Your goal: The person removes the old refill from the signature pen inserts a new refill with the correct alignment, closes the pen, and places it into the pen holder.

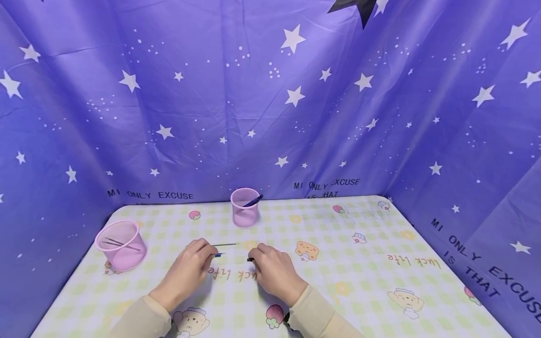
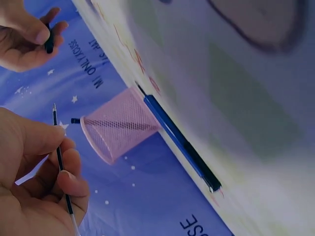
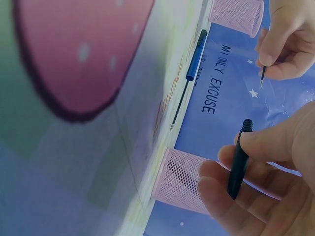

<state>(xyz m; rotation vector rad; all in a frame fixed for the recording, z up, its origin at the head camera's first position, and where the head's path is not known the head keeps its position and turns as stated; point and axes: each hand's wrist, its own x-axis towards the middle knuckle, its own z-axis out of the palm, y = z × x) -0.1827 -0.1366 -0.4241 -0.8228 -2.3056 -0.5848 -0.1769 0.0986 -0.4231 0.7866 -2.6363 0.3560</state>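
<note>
In the head view my left hand [image 1: 188,265] and right hand [image 1: 276,272] face each other above the tablecloth. Thumb and fingers of the left hand pinch a slim dark pen refill [image 2: 60,160], its silver tip sticking out past them. The right hand holds a short black tapered pen part [image 3: 239,164] with a threaded end. On the cloth lies a blue pen barrel [image 2: 179,137], dark at one end. A thin rod [image 1: 228,244] lies in line with the barrel; whether it sits inside cannot be told.
Behind the hands stands a pink mesh pen cup [image 1: 245,219] with a dark blue pen leaning in it. Another pink cup [image 1: 128,257], at the left, contains several thin rods. Purple star-printed curtains [image 1: 203,108] enclose the table's back and sides.
</note>
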